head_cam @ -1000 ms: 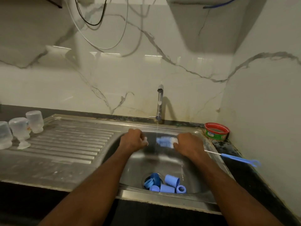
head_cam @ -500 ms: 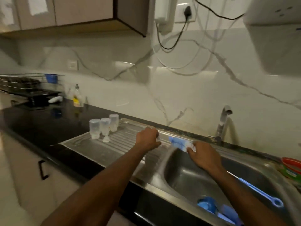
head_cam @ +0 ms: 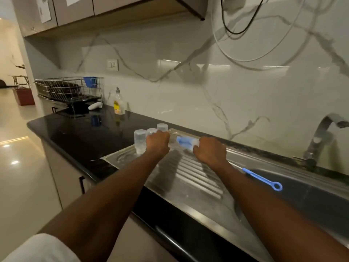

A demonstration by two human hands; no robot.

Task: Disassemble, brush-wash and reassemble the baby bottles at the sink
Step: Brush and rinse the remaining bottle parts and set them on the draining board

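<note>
**Both my hands over the draining board, brush in the right one**

My two arms reach forward side by side over the ribbed steel draining board (head_cam: 190, 173) of the sink; my left hand (head_cam: 157, 143) is at the far end of it, the back of the hand turned up to me, the fingers curled down into a fist shape; it is right against the clear plastic bottle bodies (head_cam: 140, 141) which stand upside down at the corner of the board; what the fingers hold, if anything, I cannot tell, because the hand itself covers it. My right hand (head_cam: 209, 153) is beside it, a little apart, also knuckles up; its fingers are curled round the blue bottle brush (head_cam: 186, 143), so the blurred blue and white head comes out on the left side of the hand, above the board, and the thin blue handle with a ring end (head_cam: 264, 180) comes out behind my wrist, over the sink basin (head_cam: 311, 195).

One of the three bottle bodies is half hidden behind my left hand; the brush head is too blurred to see bristles; the basin is cut off by the right edge, and the bent steel tap (head_cam: 321, 137) also partly; a white sleeve (head_cam: 37, 250) shows at the bottom corner.
</note>
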